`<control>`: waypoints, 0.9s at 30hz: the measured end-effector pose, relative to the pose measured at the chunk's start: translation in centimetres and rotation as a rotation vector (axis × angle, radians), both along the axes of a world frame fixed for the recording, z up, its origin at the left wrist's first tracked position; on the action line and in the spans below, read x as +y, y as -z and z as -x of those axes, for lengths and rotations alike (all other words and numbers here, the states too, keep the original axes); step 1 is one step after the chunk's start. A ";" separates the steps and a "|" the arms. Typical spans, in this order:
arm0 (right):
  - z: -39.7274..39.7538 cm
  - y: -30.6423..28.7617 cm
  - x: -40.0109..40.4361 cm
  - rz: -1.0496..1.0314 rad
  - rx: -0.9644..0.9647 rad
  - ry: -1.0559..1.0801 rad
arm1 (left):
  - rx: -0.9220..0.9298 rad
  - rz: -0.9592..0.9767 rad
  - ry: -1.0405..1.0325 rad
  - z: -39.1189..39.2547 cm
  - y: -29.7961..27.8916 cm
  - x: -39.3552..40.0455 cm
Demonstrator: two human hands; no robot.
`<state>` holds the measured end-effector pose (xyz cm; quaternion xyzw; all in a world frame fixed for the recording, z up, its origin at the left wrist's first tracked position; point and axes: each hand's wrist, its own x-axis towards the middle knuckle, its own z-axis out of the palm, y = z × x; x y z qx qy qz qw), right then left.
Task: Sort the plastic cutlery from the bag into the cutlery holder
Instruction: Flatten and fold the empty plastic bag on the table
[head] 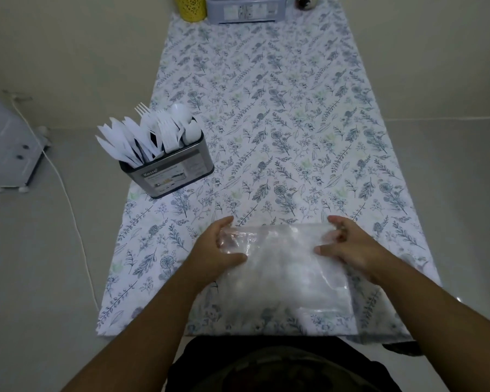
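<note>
Left hand (219, 247): grips the far-left corner of the clear plastic bag (283, 273), thumb on top, fingers curled under the film.
Right hand (348, 244): pinches the far-right corner the same way.
Bag: lies flat at the near edge of the table, on the floral cloth (266, 123); looks empty, though the film is too hazy to be sure.
Handling: thin, limp, slippery, very light; best held by pinching edges or corners.
Cutlery holder (171, 169): far left of the hands, well apart, upright.
Cutlery (150, 134): white knives, forks and spoons stand in the holder; light, stiff, easily bent or snapped.
</note>
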<state>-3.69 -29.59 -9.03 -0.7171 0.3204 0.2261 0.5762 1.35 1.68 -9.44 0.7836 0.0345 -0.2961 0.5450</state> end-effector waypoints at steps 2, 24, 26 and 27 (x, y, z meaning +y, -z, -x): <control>0.4 0.1 1.1 0.141 0.010 0.072 | -0.178 -0.153 0.034 1.1 -0.1 -1.2; 12.9 -2.4 0.9 -0.325 -0.081 0.653 | -0.761 -0.584 0.931 7.0 0.5 -13.7; 14.8 -2.7 -1.3 -0.160 -0.154 0.643 | -0.859 -0.562 0.948 7.6 1.0 -17.6; 16.0 -2.7 -2.9 -0.108 -0.185 0.672 | -0.882 -0.532 0.962 8.2 1.2 -20.3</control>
